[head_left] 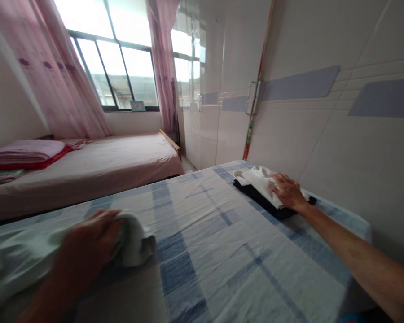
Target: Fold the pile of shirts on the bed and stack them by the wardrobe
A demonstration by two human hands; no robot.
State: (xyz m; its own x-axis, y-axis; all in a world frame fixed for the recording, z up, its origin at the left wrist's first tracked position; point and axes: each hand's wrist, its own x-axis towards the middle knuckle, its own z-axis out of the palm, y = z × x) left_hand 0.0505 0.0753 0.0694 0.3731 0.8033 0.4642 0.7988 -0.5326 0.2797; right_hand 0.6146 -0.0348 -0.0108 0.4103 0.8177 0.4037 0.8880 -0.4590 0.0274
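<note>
Pink curtains beside a window, clock at its lower edge, pink-sheeted bed, glossy wardrobe

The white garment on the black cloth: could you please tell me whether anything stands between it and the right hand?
Nothing visible does: the right hand rests directly on the white garment, which lies over the black cloth.

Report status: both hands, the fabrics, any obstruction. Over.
Left hand blurred, on crumpled pale-green fabric; grip unclear. Right hand resting on folded white cloth, atop folded black cloth. Nothing seen blocking either hand.
</note>
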